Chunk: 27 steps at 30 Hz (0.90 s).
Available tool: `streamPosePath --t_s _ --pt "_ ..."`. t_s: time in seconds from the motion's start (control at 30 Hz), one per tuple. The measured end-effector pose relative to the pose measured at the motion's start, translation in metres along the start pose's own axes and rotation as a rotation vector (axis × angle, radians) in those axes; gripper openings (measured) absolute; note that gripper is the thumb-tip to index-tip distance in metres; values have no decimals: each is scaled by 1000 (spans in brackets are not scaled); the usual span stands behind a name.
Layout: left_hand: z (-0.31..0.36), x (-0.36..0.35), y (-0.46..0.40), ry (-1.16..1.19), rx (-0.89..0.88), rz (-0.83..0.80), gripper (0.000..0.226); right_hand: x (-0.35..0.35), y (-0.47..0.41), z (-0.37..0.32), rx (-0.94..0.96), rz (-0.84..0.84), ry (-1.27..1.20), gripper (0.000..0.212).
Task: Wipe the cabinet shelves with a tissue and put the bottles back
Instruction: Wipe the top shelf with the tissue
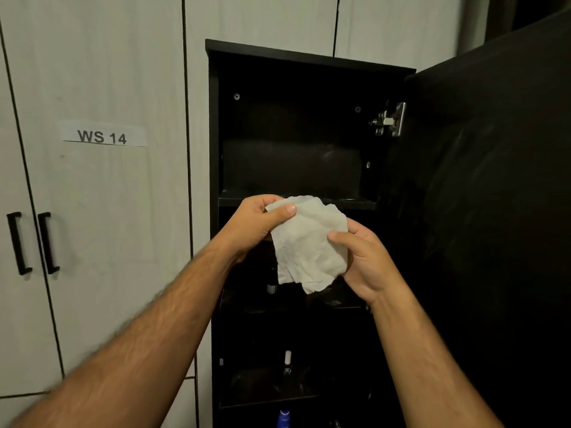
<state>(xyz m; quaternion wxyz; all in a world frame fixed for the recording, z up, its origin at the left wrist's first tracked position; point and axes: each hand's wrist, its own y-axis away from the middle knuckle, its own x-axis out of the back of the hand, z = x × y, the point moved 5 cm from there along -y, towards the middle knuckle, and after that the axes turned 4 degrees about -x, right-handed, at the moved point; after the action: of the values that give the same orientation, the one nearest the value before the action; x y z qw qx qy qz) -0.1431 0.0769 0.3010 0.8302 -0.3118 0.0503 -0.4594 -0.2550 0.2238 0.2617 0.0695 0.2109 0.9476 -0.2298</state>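
Fingers of both the left hand and right hand pinch the crumpled tissue before the open cabinet.

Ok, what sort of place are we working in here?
Probably a workspace or storage room set up for tasks, not certain. A tall black cabinet stands open against pale cupboard doors, one of them bearing a paper label reading WS 14. Both hands hold a tissue.

The cabinet stands right of the wardrobe doors, its door swung open to the right. Before the shelves, the left hand and right hand hold a tissue between them. A bottle stands on a lower shelf, another bottle below it.
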Motion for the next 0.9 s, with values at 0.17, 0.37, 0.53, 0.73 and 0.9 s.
streamPosePath --t_s 0.17,0.37,0.53,0.73,0.9 --pt "-7 -3 -21 -234 -56 40 8 25 -21 -4 28 132 -51 30" --pt "1 6 -46 -458 -173 165 10 60 -45 -30 167 347 -130 33" --pt "-2 2 -61 -583 -218 151 15 78 -59 -35 198 443 -44 33" --pt "-4 -1 -82 -601 -273 189 16 81 -64 -71 540 841 477 21" --pt "-8 7 -99 -555 -339 202 14 57 -72 -93 859 952 1122 29"
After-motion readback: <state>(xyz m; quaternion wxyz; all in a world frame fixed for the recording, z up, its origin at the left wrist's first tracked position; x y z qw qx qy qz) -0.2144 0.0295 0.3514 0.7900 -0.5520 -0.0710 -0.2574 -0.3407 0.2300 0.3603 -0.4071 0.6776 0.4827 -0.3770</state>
